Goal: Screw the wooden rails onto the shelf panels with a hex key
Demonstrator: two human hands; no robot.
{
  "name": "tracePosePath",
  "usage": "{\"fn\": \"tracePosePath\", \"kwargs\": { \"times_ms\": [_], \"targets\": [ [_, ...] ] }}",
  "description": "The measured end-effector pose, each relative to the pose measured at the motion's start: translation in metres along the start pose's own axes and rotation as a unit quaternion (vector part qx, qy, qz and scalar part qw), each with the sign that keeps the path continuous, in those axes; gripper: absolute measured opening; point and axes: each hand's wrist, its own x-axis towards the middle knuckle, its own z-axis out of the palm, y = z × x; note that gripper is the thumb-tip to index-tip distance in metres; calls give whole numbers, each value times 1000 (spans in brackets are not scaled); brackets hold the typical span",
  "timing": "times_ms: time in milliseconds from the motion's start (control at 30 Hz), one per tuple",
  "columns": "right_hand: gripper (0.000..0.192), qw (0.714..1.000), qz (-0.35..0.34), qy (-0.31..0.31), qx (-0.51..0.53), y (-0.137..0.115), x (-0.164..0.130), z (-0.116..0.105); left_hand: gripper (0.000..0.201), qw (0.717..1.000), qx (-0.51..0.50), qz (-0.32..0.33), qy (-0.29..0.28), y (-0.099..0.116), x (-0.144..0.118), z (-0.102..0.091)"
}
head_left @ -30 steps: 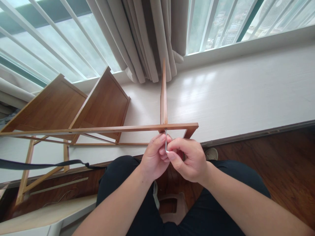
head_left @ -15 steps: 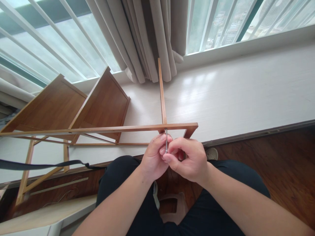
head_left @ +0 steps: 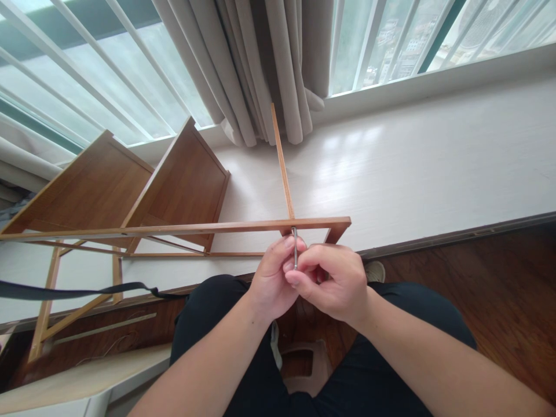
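Frame centre: right hand (head_left: pixel 334 284) and left hand (head_left: pixel 274 278) pinch hex key (head_left: pixel 295 255), tip in rail (head_left: pixel 182 229). Key likely stiff, thin, slippery; grip short bent arm. Slat (head_left: pixel 282 165) loose-looking, light.

Both bare forearms reach forward from the lap and meet at the centre. The left hand (head_left: pixel 273 278) curls, its fingertips pressed against the right hand (head_left: pixel 334 282), whose fingers (head_left: pixel 304 267) and thumb are pinched tightly together.
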Motion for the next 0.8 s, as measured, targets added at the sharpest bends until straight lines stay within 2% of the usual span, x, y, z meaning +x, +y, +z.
{"fn": "tracePosePath", "kwargs": {
  "times_ms": [267,800],
  "targets": [
    [15,999,21,-24,40,-1,-1,-2,28,1000,18,-3,8,-1,0,-6],
    [13,994,47,-34,97,1,-3,-3,26,999,-1,-4,-37,-1,2,-5]
  ]
}}
